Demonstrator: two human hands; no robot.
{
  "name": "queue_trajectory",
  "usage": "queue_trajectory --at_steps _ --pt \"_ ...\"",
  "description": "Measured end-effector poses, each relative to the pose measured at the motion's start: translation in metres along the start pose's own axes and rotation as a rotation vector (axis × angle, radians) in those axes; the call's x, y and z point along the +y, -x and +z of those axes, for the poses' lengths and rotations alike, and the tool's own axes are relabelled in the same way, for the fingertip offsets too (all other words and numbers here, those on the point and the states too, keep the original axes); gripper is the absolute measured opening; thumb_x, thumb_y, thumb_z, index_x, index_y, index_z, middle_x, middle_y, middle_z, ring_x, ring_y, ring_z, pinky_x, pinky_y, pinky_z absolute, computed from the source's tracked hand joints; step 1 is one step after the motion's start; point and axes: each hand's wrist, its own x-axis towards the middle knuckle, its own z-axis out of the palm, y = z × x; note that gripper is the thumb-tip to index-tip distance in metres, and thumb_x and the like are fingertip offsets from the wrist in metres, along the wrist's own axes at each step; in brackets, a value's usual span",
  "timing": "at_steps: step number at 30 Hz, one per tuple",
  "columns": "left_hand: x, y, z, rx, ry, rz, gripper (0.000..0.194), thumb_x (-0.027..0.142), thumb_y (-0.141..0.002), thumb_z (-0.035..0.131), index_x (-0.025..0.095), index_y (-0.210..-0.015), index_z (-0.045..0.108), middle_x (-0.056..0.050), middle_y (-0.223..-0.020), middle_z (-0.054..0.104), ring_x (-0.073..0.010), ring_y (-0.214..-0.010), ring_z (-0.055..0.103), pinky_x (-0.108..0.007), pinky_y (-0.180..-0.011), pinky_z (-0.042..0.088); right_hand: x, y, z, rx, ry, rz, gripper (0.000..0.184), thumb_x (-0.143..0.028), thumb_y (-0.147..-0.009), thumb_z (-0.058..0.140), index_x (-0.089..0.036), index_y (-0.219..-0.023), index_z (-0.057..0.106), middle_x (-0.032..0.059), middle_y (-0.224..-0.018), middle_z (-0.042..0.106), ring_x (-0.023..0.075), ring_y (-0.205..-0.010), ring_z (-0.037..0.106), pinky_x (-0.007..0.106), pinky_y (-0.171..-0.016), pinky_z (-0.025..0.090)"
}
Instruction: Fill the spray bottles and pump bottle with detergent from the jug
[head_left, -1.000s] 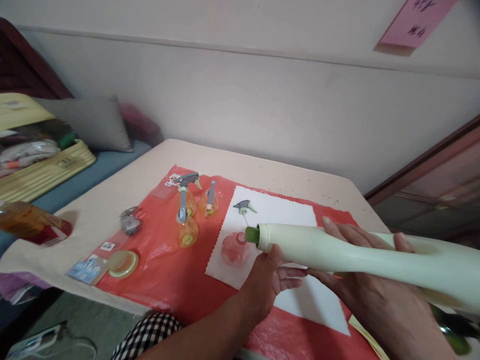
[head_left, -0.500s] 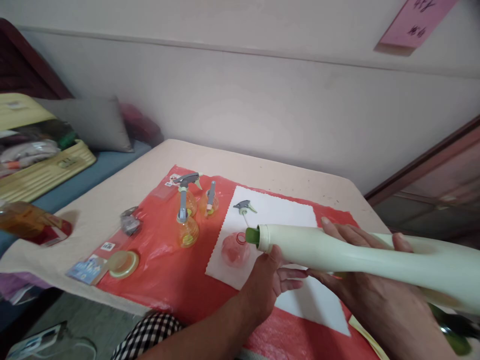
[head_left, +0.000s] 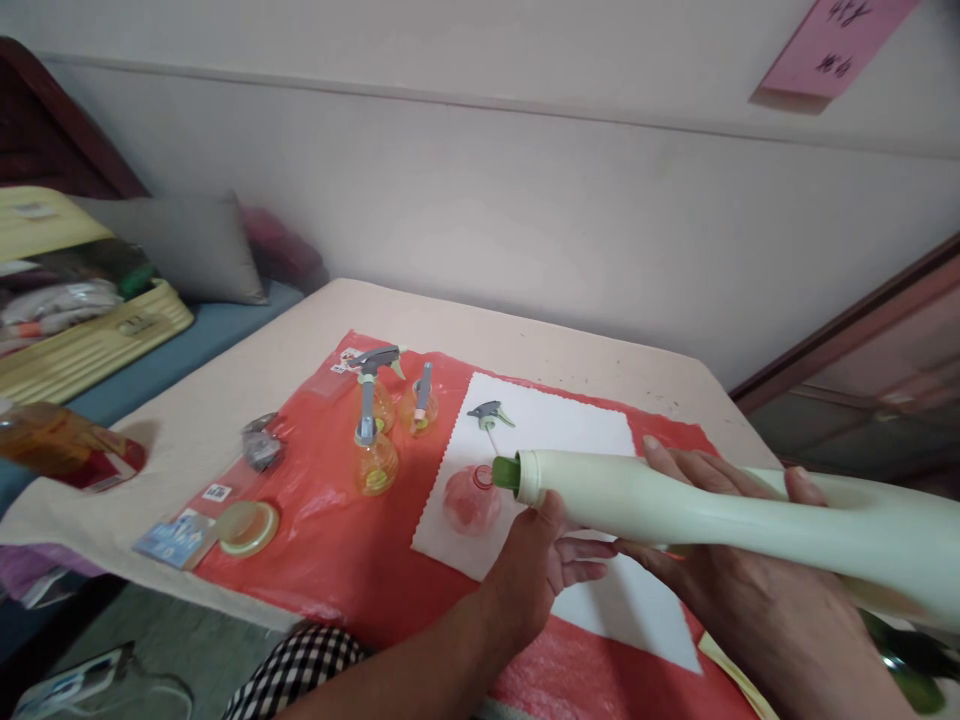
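A pale green plastic jug (head_left: pixel 697 510) lies tilted nearly level, its open mouth with a darker green lip (head_left: pixel 506 472) pointing left. My right hand (head_left: pixel 750 540) is wrapped around its handle part. My left hand (head_left: pixel 536 560) holds the neck from below, thumb against the collar and the other fingers stretched out underneath. Beneath the spout, a clear pink round bottle (head_left: pixel 472 500) stands uncapped on a white sheet (head_left: pixel 570 410). The jug's lip overlaps the bottle's mouth in view; whether they touch I cannot tell. Behind the bottle lies a grey spray head (head_left: pixel 491 412) with its tube.
Several yellow-orange spray bottles (head_left: pixel 375 465) stand on the red plastic sheet (head_left: pixel 322 530). Left of them lie a round lid (head_left: pixel 247 528), a blue packet (head_left: pixel 176 540) and a grey lump (head_left: pixel 261 447). An amber drink bottle (head_left: pixel 64 445) lies at the left edge.
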Motion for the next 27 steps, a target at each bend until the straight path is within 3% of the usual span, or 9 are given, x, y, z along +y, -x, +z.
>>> queue_trajectory --at_steps 9,20,27 --pt "0.0014 0.001 0.0016 0.017 -0.021 -0.009 0.083 0.078 -0.077 0.056 0.012 -0.127 0.064 -0.02 -0.117 0.07 -0.0267 -0.095 0.067 -0.039 -0.085 0.047 0.004 0.0005 0.0017 -0.02 0.029 -0.044 0.07 -0.051 -0.102 0.043 -0.012 -0.157 0.025 0.019 -0.128 0.057 0.0384 -0.119 0.053 0.065 -0.113 0.016" --pt "0.0021 -0.0006 -0.0002 0.008 -0.04 0.002 0.086 0.079 -0.074 0.059 0.01 -0.125 0.064 -0.021 -0.114 0.07 -0.0307 -0.096 0.068 -0.041 -0.085 0.047 -0.0019 -0.0012 0.0007 0.017 -0.001 0.003 0.063 -0.047 -0.103 0.038 -0.013 -0.156 0.029 0.0176 -0.126 0.058 0.0372 -0.12 0.053 0.064 -0.114 0.017" --pt "0.0028 -0.0001 0.0006 0.018 -0.048 0.0 0.084 0.078 -0.076 0.057 0.011 -0.125 0.065 -0.02 -0.114 0.071 -0.0265 -0.094 0.067 -0.038 -0.084 0.049 -0.0014 -0.0003 0.0025 0.01 -0.002 0.009 0.061 -0.047 -0.104 0.037 -0.012 -0.154 0.033 0.0183 -0.127 0.057 0.0377 -0.12 0.052 0.063 -0.114 0.016"
